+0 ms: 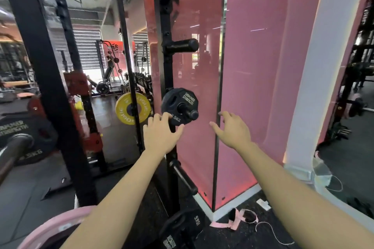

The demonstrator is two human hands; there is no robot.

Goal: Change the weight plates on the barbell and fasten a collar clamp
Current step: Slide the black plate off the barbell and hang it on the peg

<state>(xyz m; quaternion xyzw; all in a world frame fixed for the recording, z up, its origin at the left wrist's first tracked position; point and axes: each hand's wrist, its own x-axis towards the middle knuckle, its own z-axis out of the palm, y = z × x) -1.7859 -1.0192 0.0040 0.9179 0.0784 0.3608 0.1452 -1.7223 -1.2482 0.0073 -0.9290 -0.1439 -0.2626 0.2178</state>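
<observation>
Nearest, low at the frame's bottom, a pink plate (54, 226) curves in at the left and a black plate (182, 228) sits on the lowest peg of the black storage post (172, 157). Both bare forearms reach forward and up. The left hand (159, 135) has fingers spread, fingertips touching the lower left edge of the small black 2.5 kg plate (179, 105); nothing is clamped. The right hand (232, 129) is open, empty, apart from that plate, before the pink panel (253, 66). The plate hangs flat-face toward the camera on a peg (190, 114) whose long axis points out rightward. At far left the barbell (14, 147) end juts toward the viewer, carrying a black plate (26, 135). Beyond, a yellow plate (132, 108) stands upright
</observation>
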